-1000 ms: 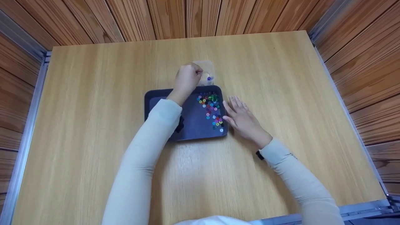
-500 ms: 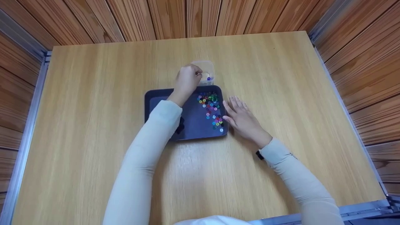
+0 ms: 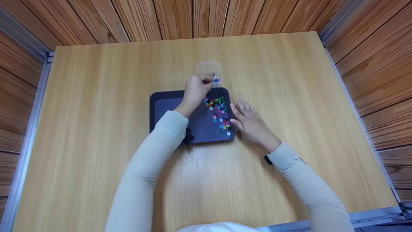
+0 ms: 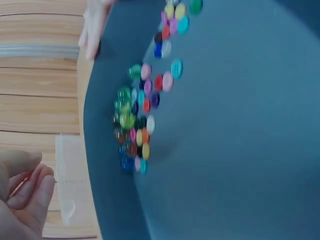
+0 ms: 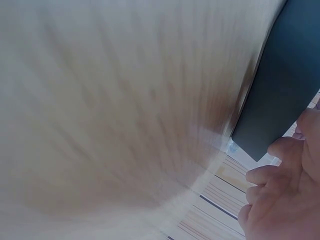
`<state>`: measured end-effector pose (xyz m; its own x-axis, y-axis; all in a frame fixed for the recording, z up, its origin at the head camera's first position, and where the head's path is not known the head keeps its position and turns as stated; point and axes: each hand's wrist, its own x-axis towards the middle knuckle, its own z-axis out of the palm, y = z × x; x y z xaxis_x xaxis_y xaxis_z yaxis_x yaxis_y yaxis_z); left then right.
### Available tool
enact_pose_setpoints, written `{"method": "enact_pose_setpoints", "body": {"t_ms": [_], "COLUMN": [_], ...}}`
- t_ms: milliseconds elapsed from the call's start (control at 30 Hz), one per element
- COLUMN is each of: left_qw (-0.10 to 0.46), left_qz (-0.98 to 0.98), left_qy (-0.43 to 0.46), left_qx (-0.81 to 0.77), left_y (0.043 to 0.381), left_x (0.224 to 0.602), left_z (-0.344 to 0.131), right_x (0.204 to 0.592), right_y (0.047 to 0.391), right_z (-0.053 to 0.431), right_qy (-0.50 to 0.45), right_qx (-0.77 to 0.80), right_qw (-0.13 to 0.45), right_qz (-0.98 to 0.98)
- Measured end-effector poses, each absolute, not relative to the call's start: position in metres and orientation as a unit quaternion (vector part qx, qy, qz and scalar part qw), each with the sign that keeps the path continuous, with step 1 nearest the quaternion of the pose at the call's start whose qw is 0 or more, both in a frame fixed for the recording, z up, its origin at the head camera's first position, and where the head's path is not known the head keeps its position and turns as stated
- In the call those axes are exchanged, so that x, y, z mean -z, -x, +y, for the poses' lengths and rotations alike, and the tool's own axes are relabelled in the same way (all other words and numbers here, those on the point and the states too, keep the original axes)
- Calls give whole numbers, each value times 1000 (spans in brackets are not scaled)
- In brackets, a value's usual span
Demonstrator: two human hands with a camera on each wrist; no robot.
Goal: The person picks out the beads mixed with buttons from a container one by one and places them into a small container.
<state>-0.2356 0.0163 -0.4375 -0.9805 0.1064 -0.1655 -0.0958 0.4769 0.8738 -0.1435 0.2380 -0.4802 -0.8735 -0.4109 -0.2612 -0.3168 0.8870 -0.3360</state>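
Note:
In the head view my left hand (image 3: 197, 90) hovers over the back edge of the dark blue tray (image 3: 170, 103), beside a small clear plastic container (image 3: 206, 67). A few buttons (image 3: 216, 80) lie in the container. The left wrist view shows the left hand's fingers (image 4: 32, 159) loosely bent, apart from the thumb, with nothing visible between them. Many small coloured buttons (image 3: 215, 100) lie along the right side of the tray. My right hand (image 3: 252, 125) rests at the tray's right edge, fingers spread and straight, thumb and index finger against its rim.
The tray and container stand near the middle of a wooden table (image 3: 103, 96). Wood-plank walls (image 3: 173, 19) rise at the back and sides. A dark object (image 3: 188, 137), by the left sleeve, shows over the tray's front.
My left hand has drawn back from the container toward the tray and slightly right. More buttons in the container now show. The right hand has stayed in place.

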Motion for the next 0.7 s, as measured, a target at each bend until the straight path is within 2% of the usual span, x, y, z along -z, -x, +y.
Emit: {"method": "enact_pose_setpoints", "body": {"t_ms": [700], "left_qw": [151], "left_qz": [837], "left_qy": [-1], "left_qx": [-526], "left_y": [202], "left_x": [480], "left_z": [40], "right_x": [481], "right_y": [145], "right_z": [237], "right_qy": [191], "right_qx": [140], "right_qw": [160], "right_qz": [958]}}
